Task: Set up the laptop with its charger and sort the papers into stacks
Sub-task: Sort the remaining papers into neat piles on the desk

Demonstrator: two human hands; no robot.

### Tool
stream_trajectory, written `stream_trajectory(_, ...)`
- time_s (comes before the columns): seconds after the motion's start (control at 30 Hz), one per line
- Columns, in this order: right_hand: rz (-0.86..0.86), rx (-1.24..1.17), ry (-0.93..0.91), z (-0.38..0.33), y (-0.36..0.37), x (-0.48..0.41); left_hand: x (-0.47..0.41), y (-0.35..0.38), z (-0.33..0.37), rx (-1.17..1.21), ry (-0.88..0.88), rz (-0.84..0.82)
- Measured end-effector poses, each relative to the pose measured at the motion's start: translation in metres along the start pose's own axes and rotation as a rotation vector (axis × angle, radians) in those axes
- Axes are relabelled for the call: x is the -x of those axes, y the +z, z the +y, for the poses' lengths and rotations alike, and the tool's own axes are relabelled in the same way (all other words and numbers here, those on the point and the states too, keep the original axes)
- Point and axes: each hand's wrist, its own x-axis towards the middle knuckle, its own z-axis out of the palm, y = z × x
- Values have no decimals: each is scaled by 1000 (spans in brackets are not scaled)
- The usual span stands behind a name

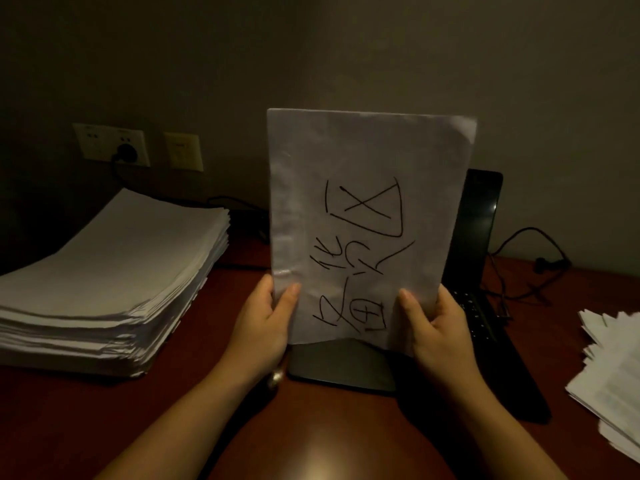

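A white sheet with black handwritten marks stands upright in front of me. My left hand pinches its lower left edge and my right hand pinches its lower right edge. Behind and under the sheet lies an open black laptop, mostly hidden, with its screen at the back right. A tall, tidy stack of white papers sits at the left. A looser pile of papers lies at the right edge. A black charger plug sits in the wall socket, its cable running behind the sheet.
The dark red wooden desk stands against a wall. A second wall plate is beside the socket. Another black cable loops on the desk to the right of the laptop.
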Motion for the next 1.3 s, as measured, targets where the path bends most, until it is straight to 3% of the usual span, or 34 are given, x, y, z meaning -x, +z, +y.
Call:
stream_trajectory(0.2, -53, -34, 56, -2, 6, 5, 0, -17, 7, -98, 26, 91)
stream_trajectory(0.43, -102, -178, 185, -24, 40, 3, 18, -61, 35, -109, 15, 78)
stream_trajectory(0.57, -149, -240, 251, -43, 68, -7, 15, -101, 60, -153, 67, 171)
stream_trajectory(0.83, -317, -267, 322, -68, 154, -21, -30, -204, 64, -374, -15, 294)
stream_trajectory(1.3, -491, 109, 50, -63, 257, -27, -63, -315, 44, -809, -126, 183)
